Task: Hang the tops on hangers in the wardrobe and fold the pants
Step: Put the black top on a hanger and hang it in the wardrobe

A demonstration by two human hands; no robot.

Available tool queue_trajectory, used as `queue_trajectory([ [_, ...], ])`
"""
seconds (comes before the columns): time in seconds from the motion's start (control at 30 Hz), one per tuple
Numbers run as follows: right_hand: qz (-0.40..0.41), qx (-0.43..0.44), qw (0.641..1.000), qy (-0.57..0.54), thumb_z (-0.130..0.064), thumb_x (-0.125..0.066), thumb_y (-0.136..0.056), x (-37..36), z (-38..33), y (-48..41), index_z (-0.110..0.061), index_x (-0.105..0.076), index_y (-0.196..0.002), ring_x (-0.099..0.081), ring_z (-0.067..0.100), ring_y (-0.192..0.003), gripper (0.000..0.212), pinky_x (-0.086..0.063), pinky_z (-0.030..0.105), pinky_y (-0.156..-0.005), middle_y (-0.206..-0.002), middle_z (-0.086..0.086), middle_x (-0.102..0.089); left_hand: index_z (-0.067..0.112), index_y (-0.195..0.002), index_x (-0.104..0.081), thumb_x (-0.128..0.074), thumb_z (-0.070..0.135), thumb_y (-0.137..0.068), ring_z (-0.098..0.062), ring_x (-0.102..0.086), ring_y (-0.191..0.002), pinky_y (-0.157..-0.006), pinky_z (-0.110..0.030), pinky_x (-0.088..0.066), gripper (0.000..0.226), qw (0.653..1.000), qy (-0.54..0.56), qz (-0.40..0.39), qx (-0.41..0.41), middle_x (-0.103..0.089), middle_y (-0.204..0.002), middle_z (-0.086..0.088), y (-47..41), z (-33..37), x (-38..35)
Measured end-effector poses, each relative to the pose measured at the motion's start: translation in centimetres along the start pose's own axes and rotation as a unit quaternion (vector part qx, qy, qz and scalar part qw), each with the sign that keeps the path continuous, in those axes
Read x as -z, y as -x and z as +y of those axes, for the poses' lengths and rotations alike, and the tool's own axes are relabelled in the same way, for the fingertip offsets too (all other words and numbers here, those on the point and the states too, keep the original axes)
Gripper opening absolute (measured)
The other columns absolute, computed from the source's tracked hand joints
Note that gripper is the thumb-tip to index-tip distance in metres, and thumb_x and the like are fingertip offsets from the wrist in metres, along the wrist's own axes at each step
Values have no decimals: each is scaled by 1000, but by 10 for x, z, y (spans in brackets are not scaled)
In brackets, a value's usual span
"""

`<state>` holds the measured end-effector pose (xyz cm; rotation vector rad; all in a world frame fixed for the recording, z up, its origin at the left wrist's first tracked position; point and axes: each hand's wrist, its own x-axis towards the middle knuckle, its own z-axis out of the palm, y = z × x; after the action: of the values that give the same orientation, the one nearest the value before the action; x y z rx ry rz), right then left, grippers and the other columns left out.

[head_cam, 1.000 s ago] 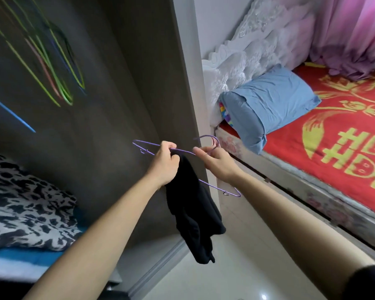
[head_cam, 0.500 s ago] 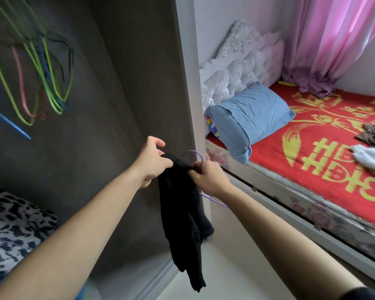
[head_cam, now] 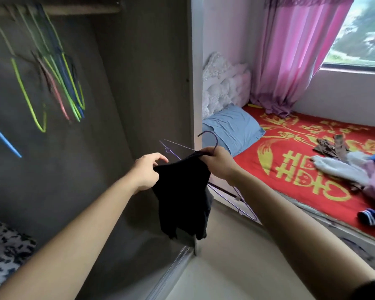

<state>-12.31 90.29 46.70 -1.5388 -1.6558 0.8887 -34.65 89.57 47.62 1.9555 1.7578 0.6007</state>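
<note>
A black top (head_cam: 183, 195) hangs in front of the open wardrobe (head_cam: 143, 83), draped on a thin purple wire hanger (head_cam: 245, 204). My right hand (head_cam: 218, 164) grips the hanger just below its hook together with the top's upper edge. My left hand (head_cam: 148, 169) pinches the top's left edge with thumb and fingers. One hanger arm pokes out bare to the upper left, the other runs down to the right behind my right forearm. Several empty coloured hangers (head_cam: 59, 83) hang from the wardrobe rail (head_cam: 74, 10) at the upper left.
A bed with a red and gold cover (head_cam: 290, 169) lies to the right, carrying a blue pillow (head_cam: 232, 128) and a heap of clothes (head_cam: 355, 165). A pink curtain (head_cam: 290, 57) hangs by the window. A black-and-white patterned blanket (head_cam: 4, 245) sits low in the wardrobe.
The view has risen, bringing the rail and the clothes heap into sight. My hands have lifted the hanger and top, and my left hand has slid to the top's left edge.
</note>
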Motion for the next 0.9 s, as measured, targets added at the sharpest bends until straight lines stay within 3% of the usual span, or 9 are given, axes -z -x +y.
queue_trajectory([
  [0.07,25,-12,999,-44,-17,-59,-91,-1,-6,12,-26,-75,-87,-69,18,-91,19,-54,35,-88,-88,-2,-74,23,-86,-69,-34,-13,-73,-13,-49,-66,-56,-16,-39,52,995,92,-48,2,-58,-71,7,5,3,4],
  [0.2,28,-15,999,-42,-21,-65,-91,3,-11,36,-29,-73,-81,-67,7,-75,15,-54,29,-77,-77,-9,-73,19,-55,-54,-34,-9,-73,-15,-41,-59,-60,-27,-33,39,966,203,-155,38,-45,-56,6,20,13,2],
  [0.33,58,-15,998,-24,-13,-63,-91,11,-9,55,-31,-71,-84,-66,1,-72,20,-51,16,-69,-75,-15,-72,21,-65,-48,-55,18,-64,-15,-41,-57,-53,-28,-28,8,945,243,-215,47,-46,-61,4,31,27,-13],
  [0.43,79,-14,996,-25,-13,-66,-90,17,-2,70,-31,-70,-86,-64,4,-71,19,-50,23,-73,-78,-13,-72,19,-75,-55,-71,37,-81,-15,-53,-64,-54,-26,-35,25,981,161,-105,-8,-57,-68,5,31,34,-27],
  [0.53,55,-23,998,-20,-26,-76,-86,26,9,91,-26,-69,-101,-60,9,-71,16,-48,28,-72,-79,-3,-66,19,-68,-58,-71,25,-82,-24,-61,-69,-53,-25,-31,20,991,92,63,-68,-56,-59,8,37,42,-32],
  [0.6,42,-16,998,44,-34,-70,-91,33,17,107,-26,-68,-101,-59,10,-66,13,-50,31,-70,-71,-3,-62,18,-66,-59,-66,19,-82,-29,-61,-70,-56,-28,-34,17,987,83,119,-63,-54,-54,7,42,45,-34],
  [0.7,89,2,988,124,-34,-56,-100,53,24,127,-23,-72,-90,-50,6,-52,22,-46,20,-55,-62,-3,-59,18,-68,-55,-62,18,-84,-33,-61,-75,-61,-31,-41,17,985,87,143,-41,-64,-65,-2,47,55,-36],
  [0.8,127,16,987,96,-28,-60,-98,80,14,140,-23,-78,-90,-38,3,-43,20,-33,14,-44,-53,-10,-53,19,-74,-56,-60,17,-85,-35,-63,-83,-72,-35,-51,12,985,85,150,-17,-70,-82,-9,47,60,-35],
  [0.9,94,10,995,29,-30,-65,-95,102,-4,155,-29,-80,-81,-31,5,-41,21,-26,13,-39,-46,-11,-45,17,-79,-58,-58,17,-86,-35,-63,-88,-77,-39,-53,7,985,64,159,3,-70,-88,-11,45,58,-33],
])
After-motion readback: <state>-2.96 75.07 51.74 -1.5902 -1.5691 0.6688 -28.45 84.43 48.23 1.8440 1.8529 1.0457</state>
